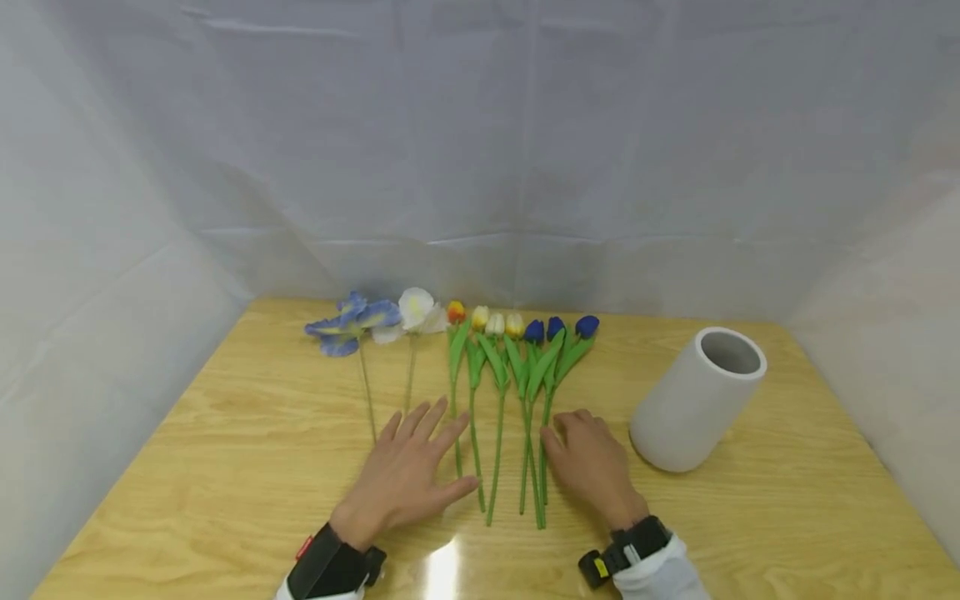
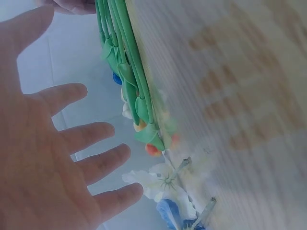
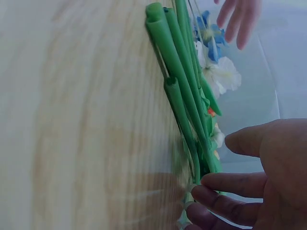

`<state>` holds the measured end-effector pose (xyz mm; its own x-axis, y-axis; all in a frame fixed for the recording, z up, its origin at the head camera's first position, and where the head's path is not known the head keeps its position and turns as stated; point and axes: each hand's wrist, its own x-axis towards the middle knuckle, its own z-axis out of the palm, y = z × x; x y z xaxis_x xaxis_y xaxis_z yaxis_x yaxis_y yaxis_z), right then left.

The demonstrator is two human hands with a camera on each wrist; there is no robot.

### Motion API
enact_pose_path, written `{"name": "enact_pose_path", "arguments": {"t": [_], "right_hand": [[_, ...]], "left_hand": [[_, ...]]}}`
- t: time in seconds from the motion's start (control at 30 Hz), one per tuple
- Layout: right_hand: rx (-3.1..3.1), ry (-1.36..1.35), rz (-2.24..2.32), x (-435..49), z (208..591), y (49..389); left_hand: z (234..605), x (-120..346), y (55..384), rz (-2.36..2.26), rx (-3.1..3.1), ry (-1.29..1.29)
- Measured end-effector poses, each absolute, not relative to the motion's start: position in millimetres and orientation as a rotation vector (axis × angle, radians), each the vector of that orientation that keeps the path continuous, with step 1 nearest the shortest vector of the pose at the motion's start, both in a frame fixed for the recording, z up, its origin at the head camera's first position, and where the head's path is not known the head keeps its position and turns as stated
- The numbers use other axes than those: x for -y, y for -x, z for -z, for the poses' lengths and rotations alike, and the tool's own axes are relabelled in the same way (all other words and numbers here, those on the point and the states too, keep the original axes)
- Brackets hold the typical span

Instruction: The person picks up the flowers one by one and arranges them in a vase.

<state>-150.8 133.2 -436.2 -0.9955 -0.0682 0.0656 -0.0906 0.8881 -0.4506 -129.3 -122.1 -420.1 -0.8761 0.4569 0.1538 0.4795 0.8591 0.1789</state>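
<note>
Artificial flowers lie in a row on the wooden table: a blue iris-like flower (image 1: 352, 323), a white flower (image 1: 417, 310), an orange-yellow tulip (image 1: 456, 313), three white-yellow tulips (image 1: 496, 325) and three blue tulips (image 1: 555, 328). My left hand (image 1: 405, 471) hovers palm down with fingers spread above the stems on the left; in the left wrist view its palm holds nothing. Beside the rightmost blue tulip's stem is my right hand (image 1: 590, 458). Its fingers (image 3: 235, 184) bend loosely against the green stems (image 3: 182, 86), while the thumb stays apart from them.
A white cylindrical vase (image 1: 697, 400) leans on the table (image 1: 780, 500) to the right of my right hand, its mouth toward the upper right. Pale sheeting (image 1: 525, 167) hangs behind the table and at both sides.
</note>
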Motion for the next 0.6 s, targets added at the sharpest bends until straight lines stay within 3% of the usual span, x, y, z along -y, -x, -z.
{"name": "enact_pose_path", "arguments": {"t": [0.6], "right_hand": [[2.987, -0.029, -0.675, -124.3, 435.9, 156.6]], "left_hand": [[420.1, 123.3, 126.7, 0.374, 2.914, 0.751]]}}
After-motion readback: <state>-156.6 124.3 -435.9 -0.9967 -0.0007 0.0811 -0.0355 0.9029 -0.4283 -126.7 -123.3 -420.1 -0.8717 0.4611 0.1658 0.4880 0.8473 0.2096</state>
